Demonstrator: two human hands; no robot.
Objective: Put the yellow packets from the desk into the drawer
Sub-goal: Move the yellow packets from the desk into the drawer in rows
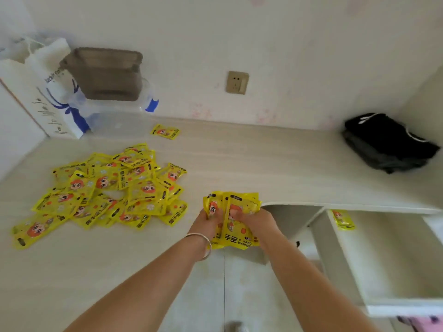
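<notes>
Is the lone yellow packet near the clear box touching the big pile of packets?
Apart. The head view shows bare desk between the lone yellow packet and the big pile.

wall (263, 44): pale, faint pink floral print | socket (237, 82): beige, on wall above desk | desk (263, 159): light woodgrain, meets wall at back | floor (251, 295): pale | light: soft, even
</notes>
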